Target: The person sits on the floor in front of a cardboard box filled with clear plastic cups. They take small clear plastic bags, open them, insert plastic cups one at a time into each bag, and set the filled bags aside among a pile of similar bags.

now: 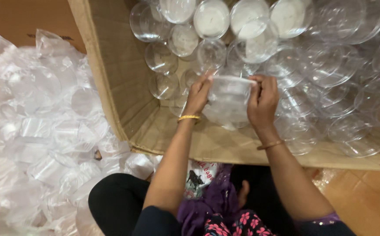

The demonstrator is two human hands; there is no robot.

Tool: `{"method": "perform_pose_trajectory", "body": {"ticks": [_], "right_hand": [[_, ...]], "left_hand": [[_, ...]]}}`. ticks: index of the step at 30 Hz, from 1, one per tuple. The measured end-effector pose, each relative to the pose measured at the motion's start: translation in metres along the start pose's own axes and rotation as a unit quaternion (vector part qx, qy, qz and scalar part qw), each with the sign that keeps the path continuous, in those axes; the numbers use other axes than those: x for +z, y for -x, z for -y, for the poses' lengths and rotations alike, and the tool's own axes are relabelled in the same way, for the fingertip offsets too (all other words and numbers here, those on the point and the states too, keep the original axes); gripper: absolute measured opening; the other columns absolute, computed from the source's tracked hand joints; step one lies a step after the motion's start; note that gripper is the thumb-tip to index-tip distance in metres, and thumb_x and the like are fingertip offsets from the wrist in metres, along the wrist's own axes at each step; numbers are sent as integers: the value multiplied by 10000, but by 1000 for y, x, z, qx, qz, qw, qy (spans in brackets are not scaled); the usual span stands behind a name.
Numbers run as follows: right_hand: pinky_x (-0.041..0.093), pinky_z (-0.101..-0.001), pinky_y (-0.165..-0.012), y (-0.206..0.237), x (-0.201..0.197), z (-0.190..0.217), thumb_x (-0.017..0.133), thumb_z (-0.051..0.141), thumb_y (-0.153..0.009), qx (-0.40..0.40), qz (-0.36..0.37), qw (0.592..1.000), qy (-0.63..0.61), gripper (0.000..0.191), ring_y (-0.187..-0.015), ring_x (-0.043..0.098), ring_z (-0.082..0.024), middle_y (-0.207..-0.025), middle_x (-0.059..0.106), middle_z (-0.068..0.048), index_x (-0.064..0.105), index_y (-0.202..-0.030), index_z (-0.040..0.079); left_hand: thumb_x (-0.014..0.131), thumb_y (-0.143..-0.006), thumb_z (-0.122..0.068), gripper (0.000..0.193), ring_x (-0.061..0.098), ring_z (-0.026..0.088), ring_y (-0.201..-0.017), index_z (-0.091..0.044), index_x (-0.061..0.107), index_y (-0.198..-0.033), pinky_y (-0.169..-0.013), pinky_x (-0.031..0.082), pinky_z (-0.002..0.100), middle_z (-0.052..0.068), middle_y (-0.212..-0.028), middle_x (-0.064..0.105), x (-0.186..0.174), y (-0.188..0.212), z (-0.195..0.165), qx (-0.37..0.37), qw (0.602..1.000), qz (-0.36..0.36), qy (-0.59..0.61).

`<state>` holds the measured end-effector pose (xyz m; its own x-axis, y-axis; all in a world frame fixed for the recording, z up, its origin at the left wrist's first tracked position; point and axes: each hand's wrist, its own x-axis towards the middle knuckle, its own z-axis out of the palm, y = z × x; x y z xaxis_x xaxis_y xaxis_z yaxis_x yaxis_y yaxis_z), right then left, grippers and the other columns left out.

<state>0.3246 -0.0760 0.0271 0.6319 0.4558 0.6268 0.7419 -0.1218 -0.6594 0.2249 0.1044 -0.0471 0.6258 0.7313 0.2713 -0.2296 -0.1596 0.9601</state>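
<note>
Both my hands hold one clear plastic container (229,99) with a lid over the open cardboard box (111,74). My left hand (197,94) grips its left side, fingers curled on the rim. On the right side my right hand (263,99) presses the lid edge with thumb and fingers. A gold bangle circles my left wrist and a thin one my right. Inside the box lie several clear round plastic containers (251,39) and lids, loosely scattered.
A large heap of clear plastic bags and containers (37,131) covers the floor at the left. My knees in black trousers (120,201) are at the bottom, by the box's near wall. Orange-brown floor (364,196) shows at the lower right.
</note>
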Motion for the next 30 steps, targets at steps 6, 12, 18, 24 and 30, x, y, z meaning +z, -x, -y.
{"method": "perform_pose_trajectory", "body": {"ticks": [6, 12, 18, 24, 30], "right_hand": [[417, -292, -583, 66, 52, -19, 625, 219, -1029, 371, 174, 898, -162, 211, -713, 523, -135, -827, 594, -42, 715, -1041, 28], [534, -302, -680, 79, 68, -55, 592, 309, -954, 510, 223, 751, -356, 260, -863, 663, -144, -977, 705, -12, 681, -1110, 120], [537, -295, -813, 73, 57, -60, 610, 210, -968, 426, 276, 764, -399, 269, -971, 668, -137, -1097, 715, -26, 666, -1203, 94], [538, -298, -881, 50, 62, -27, 629, 225, -1026, 316, 194, 827, -422, 280, -963, 658, -120, -1101, 710, -47, 660, -1226, 32], [583, -291, -827, 61, 48, 11, 627, 346, -995, 379, 324, 693, -521, 399, -918, 699, -139, -1072, 746, -70, 701, -1170, -5]], "left_hand": [[633, -990, -251, 272, 417, 58, -549, -25, 731, -874, -472, 318, 271, -79, -645, 512, -57, 49, 32, -192, 981, -8, -18], [625, -872, -251, 283, 418, 179, -423, -38, 604, -687, -400, 285, 371, 55, -554, 516, -68, 59, 59, -407, 911, -62, 3], [590, -951, -292, 282, 503, 221, -594, -41, 700, -886, -541, 365, 390, 141, -635, 536, -64, 50, 37, -390, 861, 80, -316], [666, -1040, -281, 302, 426, 179, -742, -104, 812, -1237, -657, 352, 364, 208, -745, 451, -52, 59, -8, -173, 969, -102, -143], [688, -1011, -193, 204, 654, 66, -842, -22, 782, -1072, -775, 539, 243, -3, -936, 745, -62, 36, -13, 18, 997, 62, -29]]}}
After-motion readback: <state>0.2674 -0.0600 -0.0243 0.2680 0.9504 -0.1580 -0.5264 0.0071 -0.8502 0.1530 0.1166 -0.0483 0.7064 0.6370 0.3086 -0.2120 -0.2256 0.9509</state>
